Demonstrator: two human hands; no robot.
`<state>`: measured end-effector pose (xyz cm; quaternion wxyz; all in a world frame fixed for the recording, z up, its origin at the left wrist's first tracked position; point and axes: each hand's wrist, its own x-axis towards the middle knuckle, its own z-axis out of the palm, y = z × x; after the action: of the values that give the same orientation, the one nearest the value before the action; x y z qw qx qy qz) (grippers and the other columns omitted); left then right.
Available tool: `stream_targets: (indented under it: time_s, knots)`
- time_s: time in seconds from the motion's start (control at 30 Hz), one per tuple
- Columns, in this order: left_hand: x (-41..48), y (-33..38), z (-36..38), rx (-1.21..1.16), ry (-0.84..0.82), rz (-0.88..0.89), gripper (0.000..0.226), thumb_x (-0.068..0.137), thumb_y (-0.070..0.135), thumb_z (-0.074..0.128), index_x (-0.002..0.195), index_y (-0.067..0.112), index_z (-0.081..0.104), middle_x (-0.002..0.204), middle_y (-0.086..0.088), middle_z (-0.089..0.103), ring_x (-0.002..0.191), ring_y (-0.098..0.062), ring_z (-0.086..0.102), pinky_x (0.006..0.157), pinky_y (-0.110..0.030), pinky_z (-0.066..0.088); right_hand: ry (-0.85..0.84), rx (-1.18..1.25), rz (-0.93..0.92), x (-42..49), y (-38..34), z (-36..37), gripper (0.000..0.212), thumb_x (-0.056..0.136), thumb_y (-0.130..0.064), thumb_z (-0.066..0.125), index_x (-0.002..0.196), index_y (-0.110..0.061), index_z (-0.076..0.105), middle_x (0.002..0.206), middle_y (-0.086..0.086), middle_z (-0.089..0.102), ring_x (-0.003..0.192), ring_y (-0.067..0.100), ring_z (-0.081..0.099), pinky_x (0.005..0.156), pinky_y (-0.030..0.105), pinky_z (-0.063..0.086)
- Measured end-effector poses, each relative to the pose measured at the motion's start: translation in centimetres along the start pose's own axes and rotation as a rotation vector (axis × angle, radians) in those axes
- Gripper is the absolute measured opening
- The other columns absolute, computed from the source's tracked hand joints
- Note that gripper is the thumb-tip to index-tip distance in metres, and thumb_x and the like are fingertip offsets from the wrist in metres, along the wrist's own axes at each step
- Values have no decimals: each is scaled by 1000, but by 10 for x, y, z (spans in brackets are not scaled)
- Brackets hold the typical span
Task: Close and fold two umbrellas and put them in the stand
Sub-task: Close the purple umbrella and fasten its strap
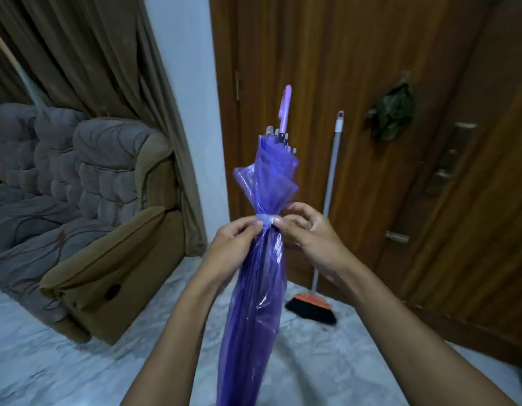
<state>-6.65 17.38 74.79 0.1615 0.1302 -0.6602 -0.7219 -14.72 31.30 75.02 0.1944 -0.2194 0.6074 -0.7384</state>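
Note:
A closed purple see-through umbrella (255,291) stands upright in front of me, its lilac handle (285,108) pointing up and its lower end running out of the bottom of the frame. A pale strap (265,218) wraps around the gathered canopy. My left hand (232,249) pinches the strap from the left. My right hand (309,235) pinches it from the right with thumb and fingertips. A second umbrella and a stand are not in view.
A broom (330,183) with an orange and black head leans against the wooden door (371,83) behind the umbrella. A brown and grey sofa (87,218) fills the left side, with brown curtains (87,54) above it. The floor (78,367) is pale marble.

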Motion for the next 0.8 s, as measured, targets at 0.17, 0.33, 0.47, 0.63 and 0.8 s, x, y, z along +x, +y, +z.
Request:
stream_targets:
  time_s: [0.17, 0.33, 0.47, 0.63, 0.8]
  knots:
    - [14, -4, 108, 131, -239, 63, 12, 90, 19, 67, 100, 26, 64, 88, -4, 75, 65, -4, 64, 61, -21, 49, 261, -39, -53, -48, -19, -106, 35, 85, -4, 71, 115, -10, 54, 89, 5, 69, 80, 12, 67, 67, 28, 59]
    - [1, -10, 245, 171, -498, 65, 11, 89, 20, 68, 96, 27, 64, 80, -1, 74, 64, -4, 63, 63, -24, 48, 520, -64, -87, -120, -41, -221, 46, 85, -2, 72, 124, -1, 49, 110, 27, 62, 91, 21, 65, 72, 33, 60]
    - [-28, -27, 367, 182, -660, 91, 11, 89, 13, 67, 97, 21, 64, 87, -6, 73, 62, -1, 61, 53, -12, 44, 679, -67, -127, -192, -52, -320, 38, 86, -3, 71, 118, -10, 51, 94, 10, 64, 77, 9, 67, 66, 27, 59]
    - [-73, -55, 509, 202, -834, 72, 12, 89, 8, 66, 95, 16, 60, 74, -5, 66, 52, 4, 56, 50, -12, 45, 891, -99, -135, -277, -54, -435, 47, 85, -19, 75, 126, -14, 52, 102, 19, 69, 84, 16, 69, 68, 33, 57]
    - [-96, -80, 619, 226, -950, -6, 13, 89, 7, 66, 100, 13, 61, 80, -2, 66, 63, -3, 60, 59, -18, 50, 1030, -155, -103, -335, -56, -524, 55, 85, -16, 75, 133, -7, 52, 104, 7, 71, 81, 7, 68, 64, 21, 52]
